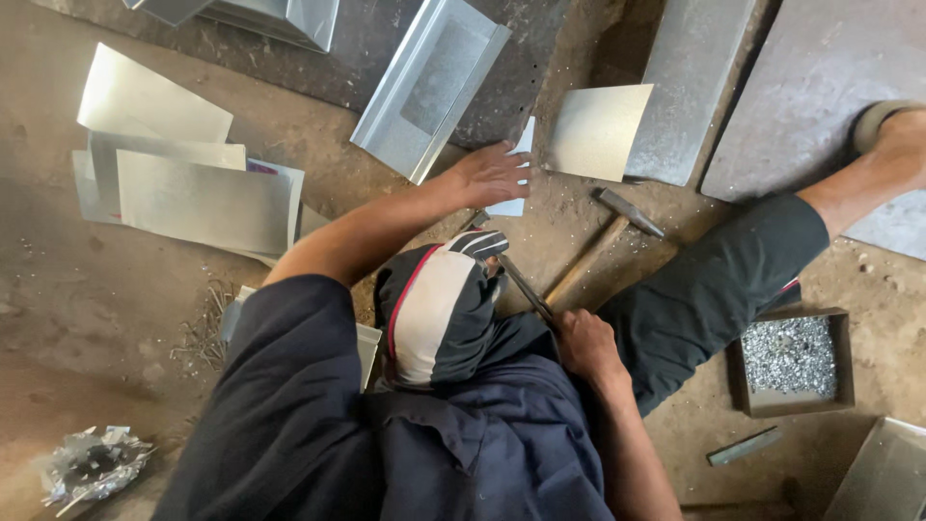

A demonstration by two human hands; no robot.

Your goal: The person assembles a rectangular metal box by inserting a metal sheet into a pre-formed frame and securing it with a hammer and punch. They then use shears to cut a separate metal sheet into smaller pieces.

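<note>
Sheet metal piece (pixel 513 183) at upper centre of the frame looks thin, light, stiff and sharp-edged, best gripped along a flat margin; left hand (pixel 492 176) lies spread on it, right hand (pixel 585 345) clamps dark tool (pixel 526 287).

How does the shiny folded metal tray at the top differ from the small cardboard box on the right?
The metal tray is long, shiny grey and holds nothing; the cardboard box is small, brown and squarish, filled with small silvery bits. The tray lies slanted beyond the left hand; the box sits beside the knee. Both are open-topped and rest on the floor.
</note>
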